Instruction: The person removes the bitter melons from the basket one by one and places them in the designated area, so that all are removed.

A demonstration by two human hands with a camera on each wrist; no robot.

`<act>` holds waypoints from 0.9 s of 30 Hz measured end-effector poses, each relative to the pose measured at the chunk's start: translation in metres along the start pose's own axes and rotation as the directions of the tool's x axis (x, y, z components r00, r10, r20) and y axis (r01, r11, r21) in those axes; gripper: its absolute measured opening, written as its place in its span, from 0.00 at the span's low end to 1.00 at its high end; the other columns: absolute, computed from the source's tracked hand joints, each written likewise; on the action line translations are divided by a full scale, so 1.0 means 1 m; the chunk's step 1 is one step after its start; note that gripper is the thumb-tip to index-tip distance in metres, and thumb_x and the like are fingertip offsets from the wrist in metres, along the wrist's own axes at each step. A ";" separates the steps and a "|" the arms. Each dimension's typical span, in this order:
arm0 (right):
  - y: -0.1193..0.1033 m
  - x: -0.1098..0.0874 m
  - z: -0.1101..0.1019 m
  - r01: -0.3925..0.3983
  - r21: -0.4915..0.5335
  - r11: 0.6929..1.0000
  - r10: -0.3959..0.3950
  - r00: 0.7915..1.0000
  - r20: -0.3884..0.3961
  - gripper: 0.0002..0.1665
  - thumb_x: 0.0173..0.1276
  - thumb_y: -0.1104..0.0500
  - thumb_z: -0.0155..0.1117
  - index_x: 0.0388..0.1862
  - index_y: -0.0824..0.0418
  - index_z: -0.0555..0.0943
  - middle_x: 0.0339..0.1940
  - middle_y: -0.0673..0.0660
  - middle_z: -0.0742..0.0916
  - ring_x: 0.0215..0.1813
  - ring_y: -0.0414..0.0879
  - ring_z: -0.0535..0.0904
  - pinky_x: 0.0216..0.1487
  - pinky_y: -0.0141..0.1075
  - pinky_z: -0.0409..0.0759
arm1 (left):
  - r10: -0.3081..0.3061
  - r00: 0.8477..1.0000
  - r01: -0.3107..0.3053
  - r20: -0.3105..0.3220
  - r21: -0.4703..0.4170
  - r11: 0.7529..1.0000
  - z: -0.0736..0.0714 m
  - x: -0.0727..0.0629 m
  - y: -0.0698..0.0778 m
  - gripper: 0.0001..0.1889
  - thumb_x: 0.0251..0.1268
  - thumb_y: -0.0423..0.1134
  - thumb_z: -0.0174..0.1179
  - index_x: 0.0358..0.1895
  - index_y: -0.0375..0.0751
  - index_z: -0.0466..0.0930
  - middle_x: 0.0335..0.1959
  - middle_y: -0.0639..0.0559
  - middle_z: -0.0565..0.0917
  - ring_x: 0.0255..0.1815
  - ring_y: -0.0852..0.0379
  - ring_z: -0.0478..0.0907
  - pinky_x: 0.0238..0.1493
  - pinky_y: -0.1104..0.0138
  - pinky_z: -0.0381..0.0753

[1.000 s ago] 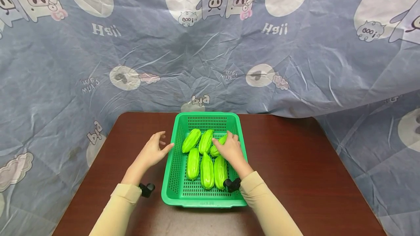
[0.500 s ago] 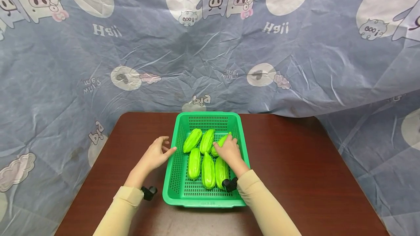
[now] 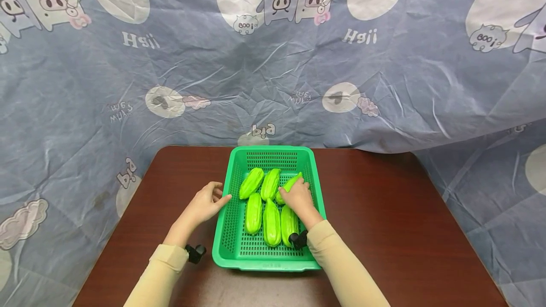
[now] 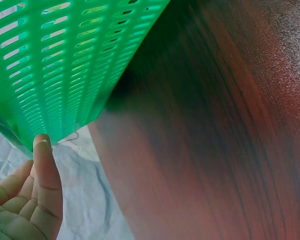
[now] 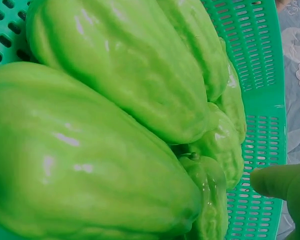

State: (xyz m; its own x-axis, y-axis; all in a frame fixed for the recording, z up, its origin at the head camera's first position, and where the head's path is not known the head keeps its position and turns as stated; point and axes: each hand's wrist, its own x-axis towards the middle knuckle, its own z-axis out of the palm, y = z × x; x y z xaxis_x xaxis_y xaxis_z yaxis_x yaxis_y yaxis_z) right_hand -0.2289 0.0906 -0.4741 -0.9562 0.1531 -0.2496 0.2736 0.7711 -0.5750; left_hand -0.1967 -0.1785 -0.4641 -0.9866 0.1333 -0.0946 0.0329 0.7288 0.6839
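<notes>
Several glossy light green ribbed vegetables, gourd-like in shape, lie in a green plastic basket point(image 3: 256, 265), with one long gourd point(image 3: 272, 224) front and centre. My right hand point(image 3: 298, 197) reaches over the back right gourd point(image 3: 292, 183), thumb on one side and fingers on the other. In the right wrist view its thumb point(image 5: 272, 181) appears apart from the gourds; the other fingers are out of sight there. Outside the left rim, my left hand point(image 3: 204, 205) holds nothing. Its fingers are loosely bent, with a fingertip close to the basket wall point(image 4: 65, 65).
The basket stands on a dark reddish-brown table point(image 3: 375, 221). Behind it hangs a wrinkled blue-grey cloth point(image 3: 239, 75) with cartoon prints. A black wrist camera point(image 3: 196, 253) sits on my left wrist, and another black camera point(image 3: 298, 239) on my right.
My right hand has lowered slightly onto the back right gourd, its fingers drawing nearer. The left hand has come down a little beside the left rim. The basket has stayed put.
</notes>
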 end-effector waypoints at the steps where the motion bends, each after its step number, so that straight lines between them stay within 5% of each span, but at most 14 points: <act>1: 0.000 0.001 0.000 -0.004 0.004 1.000 0.004 1.000 -0.001 0.51 0.73 0.45 0.60 0.75 0.77 0.49 0.68 0.81 0.64 0.62 0.72 0.72 0.55 0.58 0.76 | -0.002 1.000 0.002 0.000 0.001 1.000 0.001 0.000 0.000 0.30 0.71 0.50 0.59 0.67 0.32 0.66 0.53 0.40 0.80 0.49 0.46 0.80 0.49 0.53 0.80; 27: 0.003 0.009 0.010 -0.024 0.067 0.997 0.025 1.000 -0.006 0.49 0.73 0.51 0.61 0.77 0.75 0.47 0.72 0.81 0.58 0.68 0.73 0.65 0.61 0.59 0.73 | -0.025 1.000 0.025 -0.003 -0.111 0.994 0.008 -0.003 -0.003 0.27 0.71 0.42 0.61 0.66 0.33 0.67 0.45 0.45 0.77 0.44 0.53 0.78 0.44 0.59 0.79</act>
State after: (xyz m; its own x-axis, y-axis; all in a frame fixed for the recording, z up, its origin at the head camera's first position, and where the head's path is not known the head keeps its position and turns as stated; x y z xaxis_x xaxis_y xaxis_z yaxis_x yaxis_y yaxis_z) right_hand -0.2356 0.0881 -0.4862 -0.9497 0.1758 -0.2592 0.3032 0.7239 -0.6197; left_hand -0.1926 -0.1758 -0.4716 -0.9875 0.1131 -0.1095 -0.0092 0.6530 0.7573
